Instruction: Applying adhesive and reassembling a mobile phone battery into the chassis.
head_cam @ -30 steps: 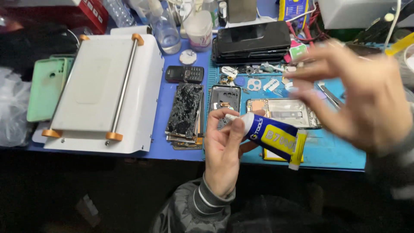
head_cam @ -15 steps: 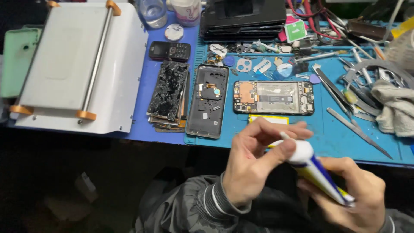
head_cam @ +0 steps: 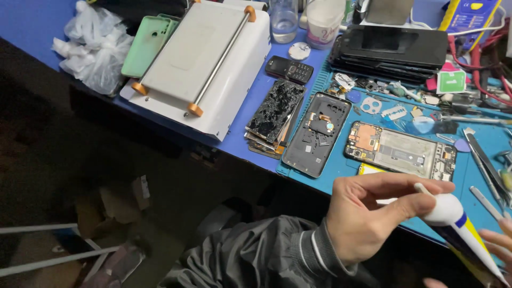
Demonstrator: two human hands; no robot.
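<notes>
Head view: we are looking down over our hands at a blue bench.
Left hand: our left hand (head_cam: 368,216) is pinching the white nozzle end of the tube (head_cam: 463,230), thumb and forefinger closing together on the tip.
Right hand: our right hand (head_cam: 493,250) is showing only fingertips at the frame's lower right corner, lying against the tube's tail; we cannot tell how firmly it is gripping.
Tube: it is slanting down to the right, white at the neck, blue and yellow on the body, hanging just off the mat's near edge.
Sleeve: a dark grey sleeve (head_cam: 256,256) with a striped cuff is covering our left forearm.
Mat: a blue mat (head_cam: 341,170) is lying beyond our hands.
Frame: an opened phone frame (head_cam: 401,151) is lying flat on the mat, just past our left hand.
Back: a dark phone back (head_cam: 318,133) is resting left of the frame.
Screens: a stack of cracked screens (head_cam: 274,109) is sitting beside the back.
Tweezers: tweezers (head_cam: 485,157) are lying at the mat's right.
Machine: a white machine (head_cam: 205,66) with orange knobs is standing far left.
Keypad phone: a small one (head_cam: 289,69) is lying behind the screens.
Stack: black phones (head_cam: 392,49) are piled at the back.
</notes>
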